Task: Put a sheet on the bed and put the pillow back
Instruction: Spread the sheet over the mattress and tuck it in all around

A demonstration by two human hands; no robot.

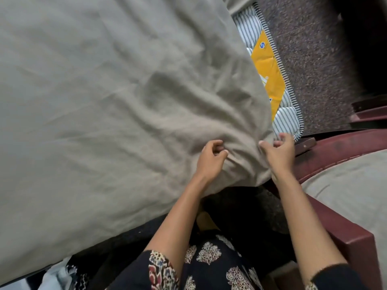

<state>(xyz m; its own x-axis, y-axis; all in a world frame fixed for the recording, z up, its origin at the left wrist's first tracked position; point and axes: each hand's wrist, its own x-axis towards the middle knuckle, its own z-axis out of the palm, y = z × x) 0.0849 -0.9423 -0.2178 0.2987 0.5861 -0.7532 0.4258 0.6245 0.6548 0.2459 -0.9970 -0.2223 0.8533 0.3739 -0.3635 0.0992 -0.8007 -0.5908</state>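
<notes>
A grey-beige sheet (100, 97) lies spread and wrinkled over most of the bed. Its near right corner is bunched where both hands meet it. My left hand (210, 156) pinches a fold of the sheet between thumb and curled fingers. My right hand (279, 152) grips the sheet's corner edge right beside the bare mattress (263, 59), which is striped white and blue with a yellow label and shows along the right side. No pillow is in view.
A dark red wooden chair (343, 229) stands at the right with a grey-beige cloth (351, 185) on its seat. Speckled dark floor (314, 49) lies beyond the mattress edge. My patterned dark clothing (209, 260) fills the bottom.
</notes>
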